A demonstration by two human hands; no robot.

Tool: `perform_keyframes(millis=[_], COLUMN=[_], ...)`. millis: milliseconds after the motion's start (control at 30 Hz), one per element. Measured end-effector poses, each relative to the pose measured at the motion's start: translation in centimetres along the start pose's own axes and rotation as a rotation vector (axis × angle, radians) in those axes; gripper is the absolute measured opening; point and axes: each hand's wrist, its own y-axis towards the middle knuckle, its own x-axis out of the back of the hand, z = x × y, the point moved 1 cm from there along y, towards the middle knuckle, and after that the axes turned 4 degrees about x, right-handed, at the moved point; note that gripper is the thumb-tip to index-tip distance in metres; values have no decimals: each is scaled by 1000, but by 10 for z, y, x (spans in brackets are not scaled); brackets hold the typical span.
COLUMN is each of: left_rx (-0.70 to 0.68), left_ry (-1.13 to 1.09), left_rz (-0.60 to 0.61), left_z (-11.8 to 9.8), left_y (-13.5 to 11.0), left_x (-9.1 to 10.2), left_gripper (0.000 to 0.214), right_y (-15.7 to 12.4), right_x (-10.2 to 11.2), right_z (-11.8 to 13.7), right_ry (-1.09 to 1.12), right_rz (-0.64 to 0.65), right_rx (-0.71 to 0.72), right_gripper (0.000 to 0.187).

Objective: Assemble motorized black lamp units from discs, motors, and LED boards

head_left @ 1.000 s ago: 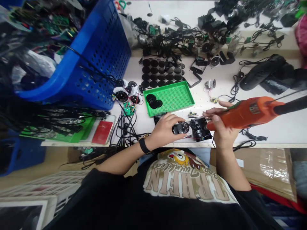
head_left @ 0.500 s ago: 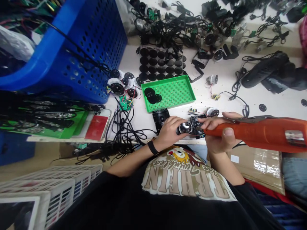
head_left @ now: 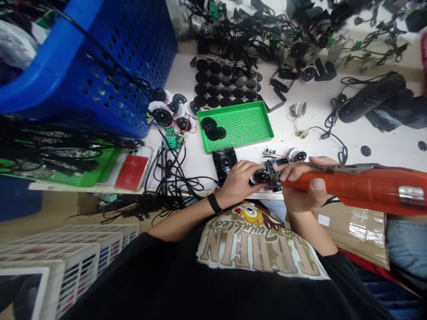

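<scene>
My left hand [head_left: 238, 181] is closed around a small black part with a shiny round lens [head_left: 259, 177] at the table's front edge. My right hand [head_left: 302, 189] grips an orange electric screwdriver [head_left: 360, 186], whose tip points left into that part. A black housing [head_left: 276, 171] lies under the tip. Another black piece [head_left: 224, 162] sits just left of my left hand. Behind them stands a green tray [head_left: 247, 129] holding a few black discs [head_left: 212, 129].
A big blue perforated crate [head_left: 100, 71] fills the left. Black discs in rows [head_left: 227, 84], tangled cables [head_left: 173, 173], small motors and circuit boards litter the white table. A red phone-like slab [head_left: 131, 171] lies at the left front. White baskets [head_left: 66, 253] stand below.
The view has tilted down and nearer. The screwdriver swung from angled up to level, its tip now at the part, and both hands drew together at the table edge.
</scene>
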Motion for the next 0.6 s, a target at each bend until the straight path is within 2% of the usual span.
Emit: perform_keyframes(millis=[333, 600], left_rx=[6, -27], left_ry=[-56, -110], left_rz=[-16, -49], left_z=[4, 6], left_y=[0, -2], left_x=[-1, -5], left_gripper=[42, 44], right_y=[-3, -2], right_x=[-3, -5], right_z=[-5, -3], right_ry=[56, -10], right_rz=[18, 54], right_rx=[-4, -2], right_gripper=[25, 23])
